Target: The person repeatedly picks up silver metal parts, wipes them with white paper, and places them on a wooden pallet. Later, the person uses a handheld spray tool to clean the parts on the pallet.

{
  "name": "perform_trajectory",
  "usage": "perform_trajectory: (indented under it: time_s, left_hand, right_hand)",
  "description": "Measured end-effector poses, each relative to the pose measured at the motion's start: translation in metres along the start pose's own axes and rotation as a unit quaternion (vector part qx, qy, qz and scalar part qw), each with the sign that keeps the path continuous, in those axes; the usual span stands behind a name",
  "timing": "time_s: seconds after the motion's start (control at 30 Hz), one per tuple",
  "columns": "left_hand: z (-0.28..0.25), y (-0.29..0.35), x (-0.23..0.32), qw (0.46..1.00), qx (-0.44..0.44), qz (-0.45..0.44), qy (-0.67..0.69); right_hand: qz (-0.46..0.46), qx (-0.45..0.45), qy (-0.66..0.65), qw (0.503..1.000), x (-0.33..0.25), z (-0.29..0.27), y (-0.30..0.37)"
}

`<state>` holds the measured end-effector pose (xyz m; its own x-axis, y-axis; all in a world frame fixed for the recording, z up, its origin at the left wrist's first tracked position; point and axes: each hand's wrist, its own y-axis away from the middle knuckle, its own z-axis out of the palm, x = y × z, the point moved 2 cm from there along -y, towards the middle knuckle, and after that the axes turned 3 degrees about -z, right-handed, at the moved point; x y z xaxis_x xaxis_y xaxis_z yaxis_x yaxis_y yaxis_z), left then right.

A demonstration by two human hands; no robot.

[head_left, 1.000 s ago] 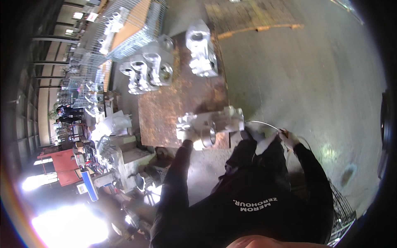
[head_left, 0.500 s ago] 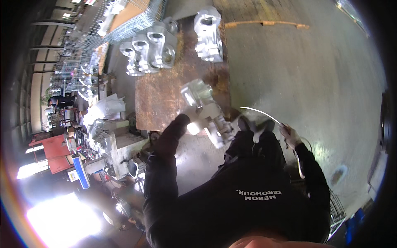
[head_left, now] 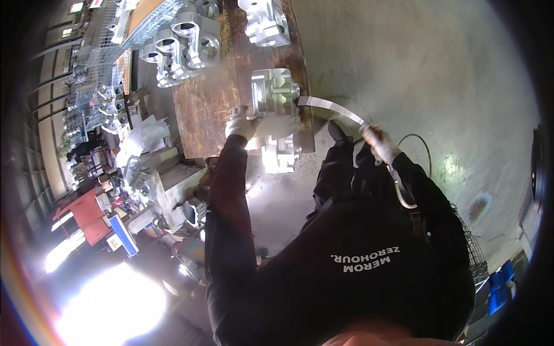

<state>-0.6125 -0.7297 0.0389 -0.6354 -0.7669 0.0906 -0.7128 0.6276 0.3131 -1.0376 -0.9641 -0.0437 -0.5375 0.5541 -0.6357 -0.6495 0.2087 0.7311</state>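
A silvery metal casting [head_left: 272,95] lies on the brown work table [head_left: 202,124] near its front right edge, one end pointing toward me. My left hand [head_left: 243,123], in a pale glove, grips the casting's left side near the middle. In my right hand [head_left: 380,144], also gloved, is a long, thin, curved metallic strip [head_left: 333,106]. Its far end reaches the right side of the casting, where I cannot tell whether it touches. The strip's other end [head_left: 405,199] bends back beside my right forearm.
Several similar castings [head_left: 184,46] stand at the table's far left. Another casting [head_left: 265,23] sits at its far right. A dark looped hose or cable [head_left: 427,149] is beside my right arm. Wire mesh cages [head_left: 153,26] and a cluttered bench [head_left: 130,190] are to the left.
The casting has swung from a slant to nearly straight and is set down on the table. My right hand has moved up and left, bringing the strip to the casting.
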Motion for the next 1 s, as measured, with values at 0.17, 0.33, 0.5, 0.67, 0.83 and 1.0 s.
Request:
perform_trajectory:
  time_s: [0.17, 0.33, 0.5, 0.67, 0.83, 1.0]
  left_hand:
    - [0.020, 0.033, -0.018, 0.979, 0.014, -0.182, 0.086]
    - [0.034, 0.030, -0.031, 0.976, 0.002, -0.186, 0.110]
    - [0.030, 0.021, -0.040, 0.974, -0.084, -0.199, 0.068]
    - [0.031, 0.017, -0.046, 0.981, -0.086, -0.156, 0.073]
    - [0.034, 0.012, -0.050, 0.985, -0.099, -0.138, 0.040]
    - [0.031, 0.008, -0.053, 0.986, -0.112, -0.126, -0.008]
  right_hand:
    - [-0.049, 0.002, 0.007, 0.999, 0.067, 0.013, 0.004]
    - [-0.075, -0.116, 0.025, 0.990, 0.126, 0.046, -0.005]
    - [-0.037, 0.017, -0.079, 0.996, 0.169, 0.076, -0.007]
    - [0.010, 0.025, -0.095, 0.995, 0.157, 0.119, 0.005]
    - [0.118, -0.052, -0.065, 0.990, 0.121, 0.101, 0.011]
    - [0.153, -0.128, -0.061, 0.978, 0.098, 0.074, -0.014]
